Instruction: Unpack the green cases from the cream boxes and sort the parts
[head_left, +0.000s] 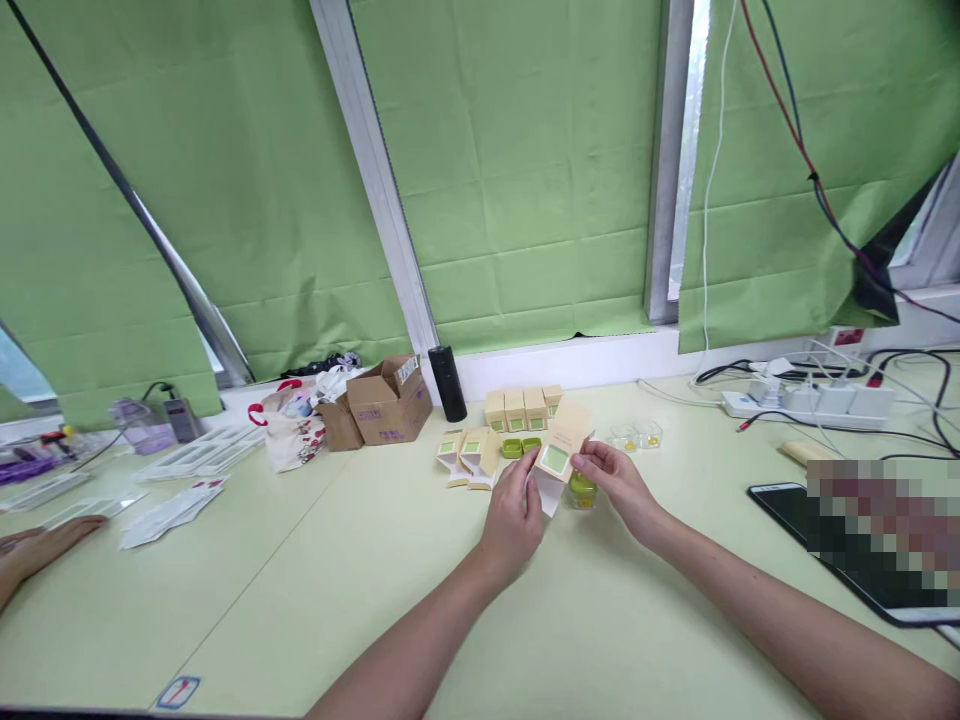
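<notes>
Both my hands hold one small cream carton with a green square window above the pale green table. My left hand pinches its lower left edge and white flap. My right hand grips its right side with closed fingers. Just under the carton stands a small clear jar with a green lid. Behind it are two green lids, two open cartons lying flat and a row of upright closed cartons. Two small clear cups with yellow bits sit to the right.
A black cylinder, a brown cardboard box and a printed bag stand at the back left. White flat packs lie left, near another person's hand. A power strip with cables and a dark tablet are on the right.
</notes>
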